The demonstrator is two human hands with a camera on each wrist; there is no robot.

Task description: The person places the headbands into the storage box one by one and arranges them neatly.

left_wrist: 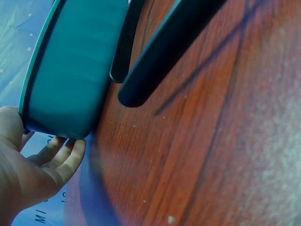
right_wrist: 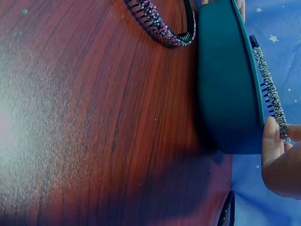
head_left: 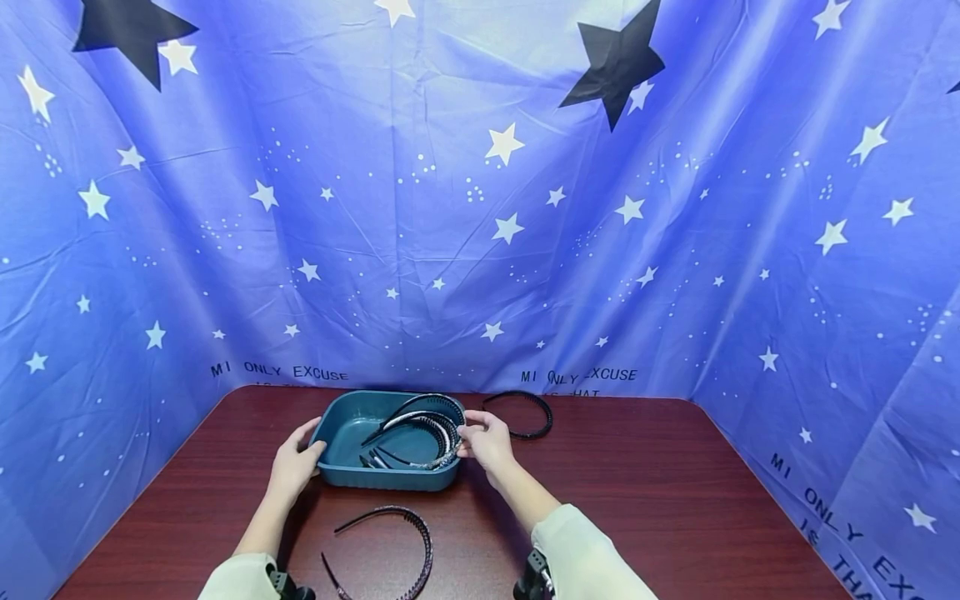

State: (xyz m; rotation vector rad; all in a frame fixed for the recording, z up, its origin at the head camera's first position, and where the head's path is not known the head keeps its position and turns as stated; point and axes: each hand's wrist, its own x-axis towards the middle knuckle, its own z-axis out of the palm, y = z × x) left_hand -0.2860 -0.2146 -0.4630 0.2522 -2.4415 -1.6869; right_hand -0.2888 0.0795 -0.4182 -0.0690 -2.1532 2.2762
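Teal box: we see a deep, rounded-corner tub (head_left: pixel 386 479) with smooth outer walls, on the red-brown wood-grain table (head_left: pixel 637 483), between both hands.
Box contents: toothed hairbands (head_left: pixel 450 402) bunch toward its right end, mostly black, one with a pale silvery face; bare floor shows at its left.
Left hand: this hand (head_left: pixel 292 468) grips the box's left end, thumb at the rim, the other fingers bent beneath.
Right hand: this one (head_left: pixel 491 446) pinches the right rim; a glittery hairband (right_wrist: pixel 269 77) meets its fingers, and we cannot tell whether it is gripped too.
Front hairband: a stone-studded loop (head_left: pixel 430 546) lies on the table nearer us than the box.
Back hairband: a dark loop (head_left: pixel 550 417) lies right of the box.
Left wrist view only: we find fingertips at the box's lower edge.
Right wrist view only: pink stones show on the front hairband, and the glittery one's teeth stand above the rim.
Head view only: we see inside the box.
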